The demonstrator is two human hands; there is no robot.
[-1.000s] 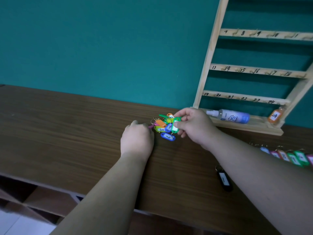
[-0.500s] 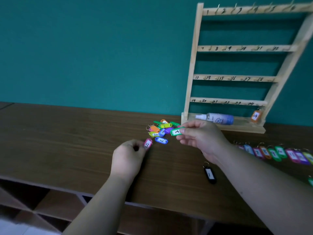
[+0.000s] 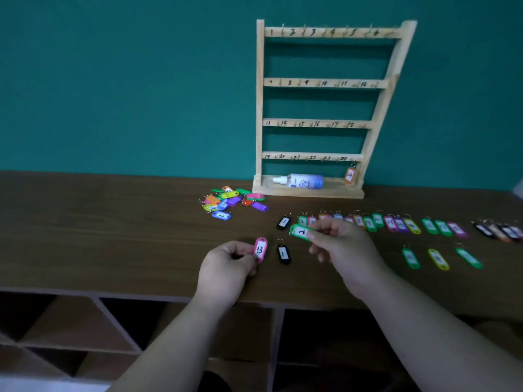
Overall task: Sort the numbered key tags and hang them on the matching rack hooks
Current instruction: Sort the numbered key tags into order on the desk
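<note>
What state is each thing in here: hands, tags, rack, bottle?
Left hand: pinches pink plastic tag marked 13.
Right hand: pinches green plastic tag marked 2.
Heap of coloured tags: unsorted, on the brown wooden table.
Row of coloured tags: laid flat side by side.
Orange tag marked 24: hanging on the pale wooden rack.
White spray bottle: lying on its side on the rack's base.

A pink tag (image 3: 260,249), white-labelled, is pinched in the fingers of the left hand (image 3: 226,267); a green tag (image 3: 301,232), white-labelled, in those of the right hand (image 3: 342,250) — a black tag (image 3: 283,254) is seen between them. Beyond the fingertips, a heap of tags (image 3: 230,200) in orange, purple, blue and yellow is shown on a brown wood-grain table (image 3: 113,236), before a pale rack (image 3: 259,108) and teal wall (image 3: 127,80).
</note>
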